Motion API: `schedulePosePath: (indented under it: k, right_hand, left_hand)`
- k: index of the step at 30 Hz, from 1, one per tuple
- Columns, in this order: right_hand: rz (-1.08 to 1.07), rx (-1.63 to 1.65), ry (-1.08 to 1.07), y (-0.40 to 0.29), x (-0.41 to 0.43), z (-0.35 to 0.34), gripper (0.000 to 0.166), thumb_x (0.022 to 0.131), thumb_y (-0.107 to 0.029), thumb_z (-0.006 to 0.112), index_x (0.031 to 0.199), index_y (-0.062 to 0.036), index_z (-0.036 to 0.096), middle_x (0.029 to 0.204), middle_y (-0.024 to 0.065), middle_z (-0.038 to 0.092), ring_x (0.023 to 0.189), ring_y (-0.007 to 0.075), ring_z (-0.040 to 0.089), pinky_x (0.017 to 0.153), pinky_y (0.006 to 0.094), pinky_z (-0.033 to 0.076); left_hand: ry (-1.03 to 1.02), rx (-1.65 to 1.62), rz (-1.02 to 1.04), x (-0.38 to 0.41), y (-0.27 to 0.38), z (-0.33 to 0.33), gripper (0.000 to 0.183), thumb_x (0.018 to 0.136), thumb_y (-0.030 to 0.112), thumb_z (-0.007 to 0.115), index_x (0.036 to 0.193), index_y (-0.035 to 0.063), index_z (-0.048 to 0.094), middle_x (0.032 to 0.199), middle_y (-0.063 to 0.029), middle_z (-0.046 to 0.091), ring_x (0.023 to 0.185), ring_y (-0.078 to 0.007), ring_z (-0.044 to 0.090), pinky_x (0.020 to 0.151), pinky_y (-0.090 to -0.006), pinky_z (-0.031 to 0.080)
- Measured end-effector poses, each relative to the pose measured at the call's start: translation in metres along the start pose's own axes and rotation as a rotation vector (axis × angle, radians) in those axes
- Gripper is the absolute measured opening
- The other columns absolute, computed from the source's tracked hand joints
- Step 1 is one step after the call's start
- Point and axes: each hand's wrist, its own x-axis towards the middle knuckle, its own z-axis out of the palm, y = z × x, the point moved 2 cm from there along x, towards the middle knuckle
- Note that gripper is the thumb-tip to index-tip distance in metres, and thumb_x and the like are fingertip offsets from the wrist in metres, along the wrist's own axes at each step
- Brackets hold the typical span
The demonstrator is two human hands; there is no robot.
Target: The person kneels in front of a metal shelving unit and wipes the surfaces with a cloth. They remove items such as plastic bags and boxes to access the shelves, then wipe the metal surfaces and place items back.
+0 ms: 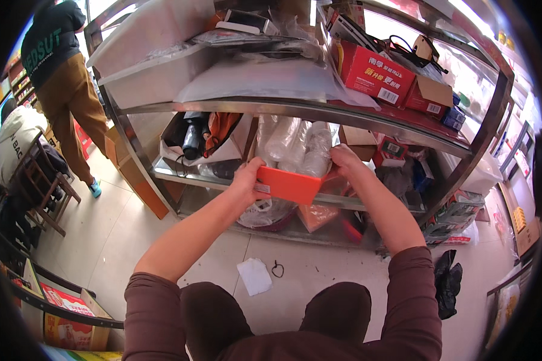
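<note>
An open orange cardboard box [289,184] juts out over the front edge of the rack's middle shelf. My left hand [249,177] grips its left front corner, and my right hand [343,159] holds its right side near the top edge. Clear plastic-wrapped stacks [282,140], which look like disposable cups, lie inside the box. To its left is a white open box [226,151] with a black object and orange cloth in it. Small red boxes [390,151] sit to the right, behind my right forearm. The far end of the orange box is hidden under the upper shelf.
A metal rack [271,106] spans the view, its upper shelf holding a white plastic bin [149,76] and a red carton [370,72]. White paper [254,276] and a black bag [447,284] lie on the floor. One person stands and another sits at the left, near a wooden chair [54,189].
</note>
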Motion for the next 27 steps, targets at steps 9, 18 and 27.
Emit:
schedulePosePath:
  k: [9, 18, 27]
  right_hand:
    - [-0.154, 0.404, 0.177, 0.016, 0.085, -0.016, 0.026, 0.084, -0.022, 0.056, 0.103, -0.0040, 0.051, 0.094, 0.0098, 0.055, 0.074, 0.0272, 0.060, 0.057, 0.0385, 0.052]
    - [-1.032, -1.200, 0.570, 0.042, -0.054, -0.045, 0.025, 0.077, -0.024, 0.060, 0.094, -0.0061, 0.062, 0.103, 0.0140, 0.059, 0.100, 0.0314, 0.052, 0.078, 0.0423, 0.043]
    - [-0.457, -1.308, 0.844, 0.069, -0.110, -0.168, 0.042, 0.072, -0.020, 0.063, 0.111, -0.0074, 0.056, 0.115, 0.0199, 0.048, 0.105, 0.0413, 0.045, 0.085, 0.0476, 0.041]
  left_hand:
    - [0.039, 0.396, 0.075, 0.092, 0.019, 0.007, 0.040, 0.085, 0.036, 0.051, 0.105, 0.0022, 0.056, 0.096, -0.0119, 0.058, 0.079, -0.0256, 0.060, 0.055, -0.0378, 0.056]
    - [-0.189, -0.134, 0.215, 0.073, -0.001, -0.006, 0.040, 0.083, 0.035, 0.062, 0.111, 0.0084, 0.052, 0.101, -0.0083, 0.057, 0.090, -0.0236, 0.057, 0.075, -0.0372, 0.054]
    - [-0.016, 0.291, 0.652, 0.003, -0.077, -0.018, 0.015, 0.085, 0.006, 0.053, 0.100, 0.0039, 0.054, 0.077, -0.0004, 0.053, 0.064, -0.0077, 0.051, 0.055, -0.0221, 0.042]
